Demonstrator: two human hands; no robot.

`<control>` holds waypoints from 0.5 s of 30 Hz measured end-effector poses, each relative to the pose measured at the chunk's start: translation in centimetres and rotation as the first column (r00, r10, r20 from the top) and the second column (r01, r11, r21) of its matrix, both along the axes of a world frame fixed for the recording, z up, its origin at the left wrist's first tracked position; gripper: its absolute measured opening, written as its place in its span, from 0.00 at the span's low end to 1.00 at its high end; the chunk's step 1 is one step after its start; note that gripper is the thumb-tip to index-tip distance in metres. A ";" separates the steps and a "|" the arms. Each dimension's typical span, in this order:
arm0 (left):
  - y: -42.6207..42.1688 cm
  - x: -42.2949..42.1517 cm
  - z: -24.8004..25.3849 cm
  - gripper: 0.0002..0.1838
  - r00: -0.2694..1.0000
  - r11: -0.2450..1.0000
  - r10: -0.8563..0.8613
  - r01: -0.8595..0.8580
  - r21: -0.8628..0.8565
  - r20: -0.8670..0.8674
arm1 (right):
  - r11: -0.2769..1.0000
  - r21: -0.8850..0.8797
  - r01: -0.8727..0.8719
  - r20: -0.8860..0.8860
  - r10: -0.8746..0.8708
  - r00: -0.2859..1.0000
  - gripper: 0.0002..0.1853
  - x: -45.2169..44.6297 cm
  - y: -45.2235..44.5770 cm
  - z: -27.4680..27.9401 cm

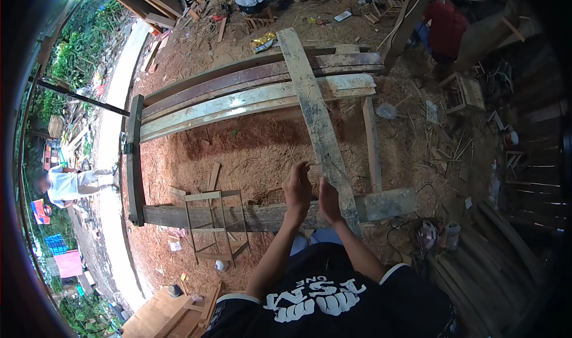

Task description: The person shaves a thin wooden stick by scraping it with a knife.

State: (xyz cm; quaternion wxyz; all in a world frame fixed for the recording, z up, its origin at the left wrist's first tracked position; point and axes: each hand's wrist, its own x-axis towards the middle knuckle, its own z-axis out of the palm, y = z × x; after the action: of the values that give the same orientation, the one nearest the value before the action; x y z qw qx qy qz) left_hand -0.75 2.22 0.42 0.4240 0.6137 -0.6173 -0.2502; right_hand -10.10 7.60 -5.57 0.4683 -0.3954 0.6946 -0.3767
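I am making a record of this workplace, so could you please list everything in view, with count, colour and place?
slanted plank: 1, weathered grey, across the timber frame
timber frame: 1, dark, under the boards
white boards: count unclear, white, frame's far side
purplish-brown boards: count unclear, behind the white ones
small slatted frame: 1, pale wood, near side, left
sawdust: uncountable, reddish-tan, ground
wood scraps: many, brown, ground
shiny packet: 1, gold, beyond the boards
pink cloth: 1, pink, far left
other people: 3, white, pale and red tops, left, top, upper right
black T-shirt: 1, black, bottom
left hand; right hand: 2, bare, by the slanted plank
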 end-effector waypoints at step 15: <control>0.6 0.0 -0.4 0.07 0.999 1.000 -0.022 0.021 -0.021 -0.035 | 0.961 -0.265 0.083 -0.036 -0.096 0.995 0.25 2.0 0.7 -2.5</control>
State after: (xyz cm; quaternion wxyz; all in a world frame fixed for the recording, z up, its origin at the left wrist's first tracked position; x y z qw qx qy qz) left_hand -0.72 2.85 0.02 0.4384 0.5981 -0.6187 -0.2593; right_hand -8.09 8.27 -8.12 0.3772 -0.4314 0.6666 -0.4768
